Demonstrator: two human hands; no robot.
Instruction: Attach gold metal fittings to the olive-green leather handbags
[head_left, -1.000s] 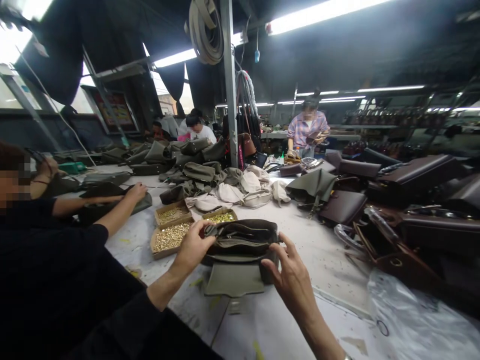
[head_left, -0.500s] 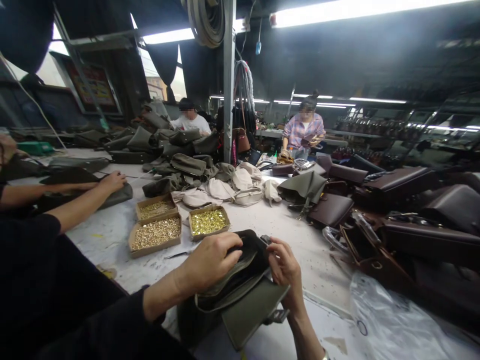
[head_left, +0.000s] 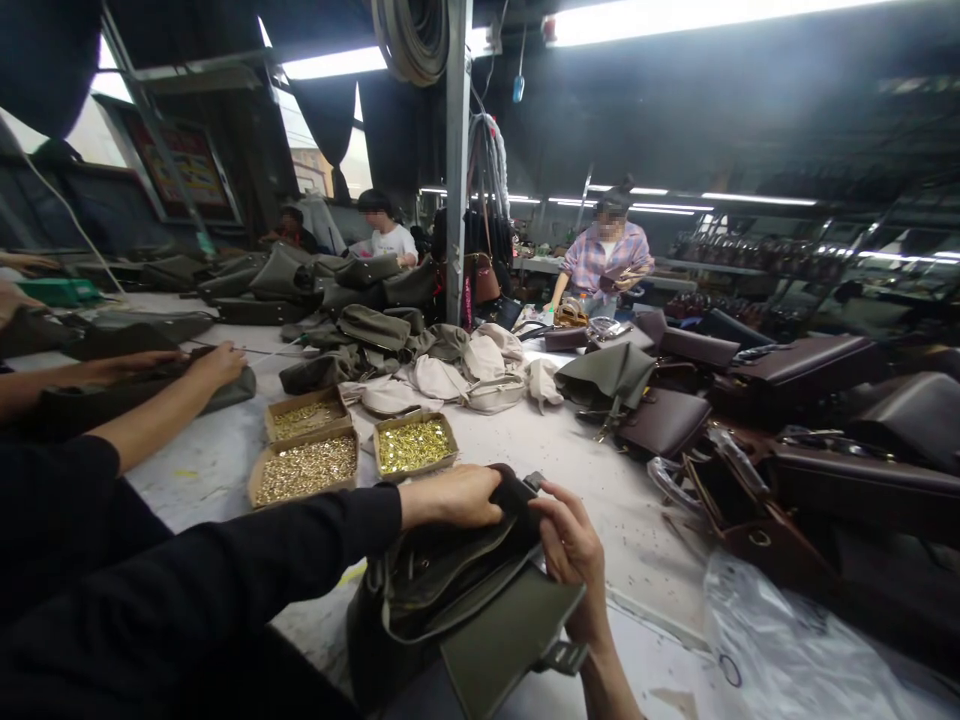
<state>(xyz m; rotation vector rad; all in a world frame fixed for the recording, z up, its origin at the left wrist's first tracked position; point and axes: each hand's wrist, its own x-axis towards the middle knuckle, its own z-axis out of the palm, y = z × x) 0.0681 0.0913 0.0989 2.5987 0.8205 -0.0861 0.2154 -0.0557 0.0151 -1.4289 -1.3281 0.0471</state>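
Observation:
A dark olive bag [head_left: 510,630] stands open on the table in front of me, its flap hanging toward me. My left hand [head_left: 461,495] reaches over the opening, its fingers dipping inside at the far rim, where the tips are hidden. At the right end of the rim, my right hand [head_left: 568,530] pinches the bag's edge beside a small dark metal fitting [head_left: 534,482]. A strap end with a buckle [head_left: 562,657] sticks out from the flap below my right hand.
Boxes of golden rivets [head_left: 306,468] and yellow studs [head_left: 414,445] stand left of the bag. Beige pouches [head_left: 442,378] lie behind. Brown bags [head_left: 810,470] and clear plastic [head_left: 787,630] are at right. Another person's hands [head_left: 214,368] work at left.
My left hand has moved right and forward, its fingers now lower inside the bag, with the sleeve farther across. My right hand has stayed at the rim. The neighbouring hands have shifted slightly.

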